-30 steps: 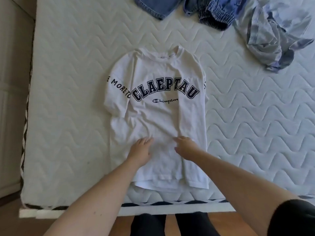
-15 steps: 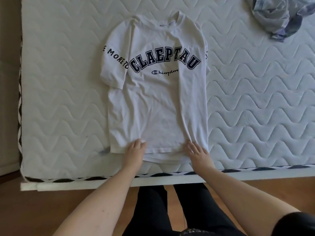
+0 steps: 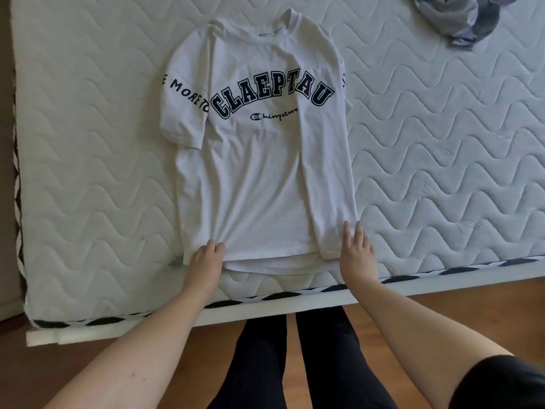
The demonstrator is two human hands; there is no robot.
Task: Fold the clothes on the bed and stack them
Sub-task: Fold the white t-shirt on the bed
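A white T-shirt (image 3: 265,172) with navy block lettering lies face up on the quilted mattress (image 3: 442,143) of the bed, collar away from the person, hem just short of the near edge. A second ago both hands rested close together on the middle of the shirt's lower part; since then they have slid down and apart, and each now sits at a bottom corner. The left hand (image 3: 205,261) lies on the hem's left corner, its fingertips curled against the cloth; whether it pinches the fabric or only presses on it I cannot tell. The right hand (image 3: 355,252) rests flat at the hem's right corner with fingers straight and together, holding nothing.

That sweep has drawn out the creases that showed across the lower front, so the body of the shirt now lies smooth and nearly rectangular. The left sleeve (image 3: 184,113) is spread outward, while the right one seems tucked mostly under. I judge the flattening step close to finished and the shirt ready for its first fold, which is not yet begun.

A crumpled blue-grey garment (image 3: 454,19) waits at the far right corner of the view, well apart from the shirt; no stack of folded clothes is visible
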